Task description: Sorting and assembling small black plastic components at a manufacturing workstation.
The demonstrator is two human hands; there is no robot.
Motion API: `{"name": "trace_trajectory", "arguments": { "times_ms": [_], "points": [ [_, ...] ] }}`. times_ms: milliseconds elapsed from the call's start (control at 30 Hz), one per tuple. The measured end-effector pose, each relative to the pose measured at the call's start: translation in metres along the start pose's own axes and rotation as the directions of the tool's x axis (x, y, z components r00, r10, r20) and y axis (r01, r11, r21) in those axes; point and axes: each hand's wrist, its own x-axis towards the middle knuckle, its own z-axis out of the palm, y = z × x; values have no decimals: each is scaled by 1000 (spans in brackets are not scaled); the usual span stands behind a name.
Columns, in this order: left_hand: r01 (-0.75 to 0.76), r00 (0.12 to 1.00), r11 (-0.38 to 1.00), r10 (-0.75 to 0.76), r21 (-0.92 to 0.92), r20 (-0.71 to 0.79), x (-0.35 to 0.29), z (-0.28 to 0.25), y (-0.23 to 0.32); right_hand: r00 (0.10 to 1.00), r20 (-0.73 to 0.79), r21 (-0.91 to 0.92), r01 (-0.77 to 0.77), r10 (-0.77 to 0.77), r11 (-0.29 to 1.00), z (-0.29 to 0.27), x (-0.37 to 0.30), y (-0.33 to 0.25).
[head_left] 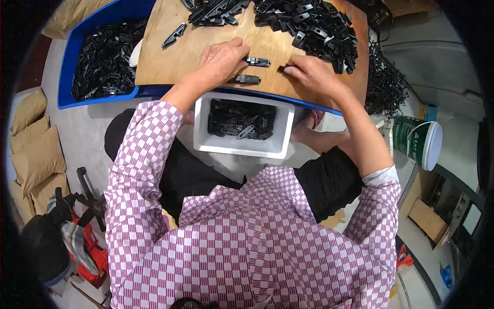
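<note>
Over the wooden board (164,64), my left hand (222,59) is closed, its fingers curled on a long black plastic part (258,62) whose end sticks out to the right. A second black plastic part (246,80) lies on the board just below it, near the board's front edge. Farther right, my right hand (312,72) pinches a small dark piece (281,68) between thumb and fingers, apart from the left hand's part. Most of that piece is hidden by the fingers. One loose clip-like black part (175,35) lies beyond my left hand.
Heaps of black parts (309,26) cover the board's far side. A blue bin (66,77) full of similar parts stands left. Below the board's front edge, a white foam box (242,148) holds more. Thin black pieces (386,82) and a green bucket (406,136) are at right.
</note>
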Motion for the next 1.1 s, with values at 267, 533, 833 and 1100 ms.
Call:
{"name": "trace_trajectory", "arguments": {
  "times_ms": [267, 533, 833, 1100],
  "points": [
    [-13, 999, 1000, 13, 19, 29, 3, -5, 10, 979, 50, -155, -189, 199, 970, -2, 10, 14],
    [1, 1000, 1000, -1, 30, 9, 1, -1, 7, 997, -68, -140, -51, 42, 989, -2, 3, -3],
    [-38, 999, 999, 38, -31, -17, 3, 2, 13, 1000, 18, -154, 3, 0, 988, -4, 14, -41],
    [-60, 998, 997, 61, -40, 9, 5, 2, 7, 997, 79, -135, 3, 8, 991, -4, 21, -50]
  ]
}}
